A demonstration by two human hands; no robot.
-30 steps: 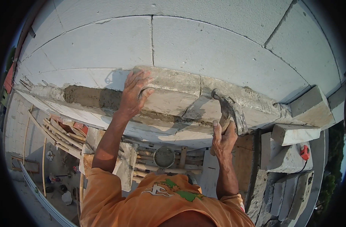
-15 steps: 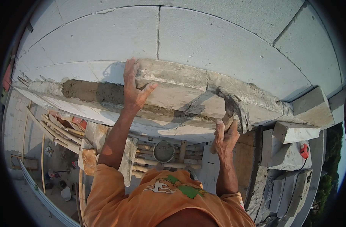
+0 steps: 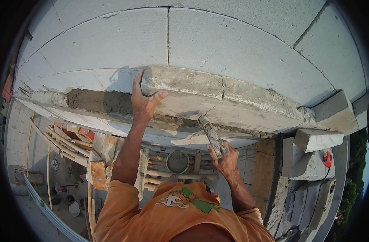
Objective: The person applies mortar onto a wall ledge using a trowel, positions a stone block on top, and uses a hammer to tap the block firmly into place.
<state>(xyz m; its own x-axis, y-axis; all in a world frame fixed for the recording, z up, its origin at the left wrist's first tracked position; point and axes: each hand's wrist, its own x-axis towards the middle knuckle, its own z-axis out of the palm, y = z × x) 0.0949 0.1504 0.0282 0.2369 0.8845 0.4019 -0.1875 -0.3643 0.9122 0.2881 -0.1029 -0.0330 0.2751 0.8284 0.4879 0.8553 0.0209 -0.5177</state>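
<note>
The right hand (image 3: 225,159) is curled closed round a hammer (image 3: 211,136), whose head points to eleven o'clock. The left hand (image 3: 145,103) is partly open, thumb and fingers spread against the nine o'clock end of a grey block (image 3: 182,82). From the left hand, mortar (image 3: 97,101) lies at nine o'clock. A red tape measure (image 3: 327,159) sits at three from the right.

We face a far wall of large, pale grey blocks (image 3: 233,44); a shaded grey floor (image 3: 61,209) lies near left, leafy green trees (image 3: 348,203) right.
</note>
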